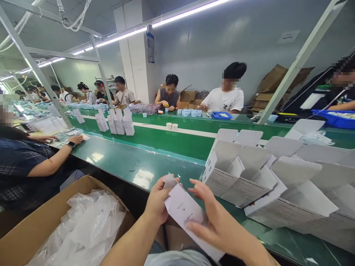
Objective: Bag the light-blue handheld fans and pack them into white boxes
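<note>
A white printed carton (pixel 184 210) is tilted in front of me, over the near edge of the bench. My left hand (pixel 159 199) is closed around its upper left end, close to a raised flap. Over the carton's right side is my right hand (pixel 209 210), its fingers spread apart and the thumb lying near the printed face. Whether that thumb presses on the carton I cannot tell. To the right stand several open white cartons (pixel 238 181) in rows, flaps up.
A cardboard box (pixel 91 181) of clear plastic bags (pixel 88 221) sits at lower left. Beyond the green bench (pixel 116 159), a green conveyor (pixel 155 135) carries upright cartons (pixel 129 123) and two small cups (pixel 172 126). Co-workers sit across and at left.
</note>
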`<action>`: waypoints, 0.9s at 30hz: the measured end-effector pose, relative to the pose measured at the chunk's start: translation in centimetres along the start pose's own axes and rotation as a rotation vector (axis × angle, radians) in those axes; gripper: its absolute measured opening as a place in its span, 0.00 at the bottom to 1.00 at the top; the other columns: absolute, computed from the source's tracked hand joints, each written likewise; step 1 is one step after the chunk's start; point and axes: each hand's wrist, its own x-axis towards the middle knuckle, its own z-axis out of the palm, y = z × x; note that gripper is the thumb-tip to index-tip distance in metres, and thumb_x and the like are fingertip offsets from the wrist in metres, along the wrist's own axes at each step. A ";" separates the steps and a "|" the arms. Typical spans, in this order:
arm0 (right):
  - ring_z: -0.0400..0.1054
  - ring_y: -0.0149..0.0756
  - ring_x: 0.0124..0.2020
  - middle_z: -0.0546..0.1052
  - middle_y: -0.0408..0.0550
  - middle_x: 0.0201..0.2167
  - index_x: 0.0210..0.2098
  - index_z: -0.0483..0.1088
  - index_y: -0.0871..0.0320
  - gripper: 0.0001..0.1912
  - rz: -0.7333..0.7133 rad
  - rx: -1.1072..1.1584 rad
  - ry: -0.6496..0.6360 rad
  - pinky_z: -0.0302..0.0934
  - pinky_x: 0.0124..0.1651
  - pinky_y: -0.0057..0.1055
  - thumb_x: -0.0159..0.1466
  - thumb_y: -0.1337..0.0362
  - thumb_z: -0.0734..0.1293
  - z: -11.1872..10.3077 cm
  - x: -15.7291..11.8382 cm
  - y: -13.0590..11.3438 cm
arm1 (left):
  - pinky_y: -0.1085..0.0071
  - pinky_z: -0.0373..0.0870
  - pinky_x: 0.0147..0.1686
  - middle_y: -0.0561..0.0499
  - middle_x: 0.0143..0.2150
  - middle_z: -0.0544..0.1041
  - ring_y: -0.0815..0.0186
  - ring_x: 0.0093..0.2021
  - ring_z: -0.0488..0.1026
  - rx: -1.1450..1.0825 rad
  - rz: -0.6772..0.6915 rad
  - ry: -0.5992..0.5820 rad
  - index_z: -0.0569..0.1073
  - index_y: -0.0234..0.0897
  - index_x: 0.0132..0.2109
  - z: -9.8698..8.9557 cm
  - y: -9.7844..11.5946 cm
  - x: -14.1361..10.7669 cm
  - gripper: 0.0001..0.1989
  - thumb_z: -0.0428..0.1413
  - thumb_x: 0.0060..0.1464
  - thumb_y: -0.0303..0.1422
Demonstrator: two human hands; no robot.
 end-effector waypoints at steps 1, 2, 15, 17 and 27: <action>0.57 0.60 0.64 0.43 0.61 0.70 0.69 0.42 0.41 0.48 -0.044 -0.142 0.031 0.60 0.59 0.58 0.58 0.59 0.72 0.1 -0.1 -0.9 | 0.70 0.71 0.39 0.49 0.41 0.82 0.63 0.37 0.77 -0.009 0.031 0.035 0.79 0.38 0.44 0.3 -0.2 -0.2 0.22 0.67 0.36 0.25; 0.56 0.62 0.64 0.43 0.60 0.70 0.68 0.48 0.42 0.46 -0.082 -0.253 0.052 0.60 0.58 0.58 0.57 0.62 0.74 0.2 -0.1 -1.8 | 0.70 0.70 0.39 0.50 0.40 0.81 0.64 0.37 0.76 -0.003 0.057 0.050 0.79 0.39 0.44 0.5 -0.5 -0.5 0.21 0.66 0.38 0.26; 0.67 0.40 0.47 0.64 0.49 0.54 0.41 0.66 0.53 0.24 0.066 0.409 -0.082 0.65 0.45 0.33 0.46 0.73 0.73 -2.4 0.9 -1.8 | 0.64 0.67 0.53 0.47 0.62 0.72 0.57 0.56 0.71 0.056 -0.090 -0.493 0.70 0.50 0.60 -1.2 0.3 -0.9 0.29 0.66 0.51 0.37; 0.67 0.37 0.42 0.64 0.49 0.54 0.42 0.66 0.53 0.24 0.078 0.486 -0.126 0.64 0.39 0.30 0.48 0.69 0.75 -2.7 0.8 -0.9 | 0.63 0.61 0.59 0.49 0.66 0.68 0.56 0.63 0.65 0.155 -0.060 -0.508 0.70 0.51 0.61 -1.3 0.2 -1.1 0.26 0.63 0.56 0.37; 0.67 0.45 0.50 0.70 0.49 0.50 0.52 0.68 0.54 0.35 0.005 0.301 -0.294 0.62 0.52 0.38 0.47 0.54 0.78 -4.8 1.7 -1.5 | 0.60 0.64 0.59 0.45 0.61 0.73 0.54 0.59 0.70 -0.025 -0.163 -0.378 0.72 0.45 0.60 -1.2 -1.0 -3.5 0.28 0.64 0.53 0.44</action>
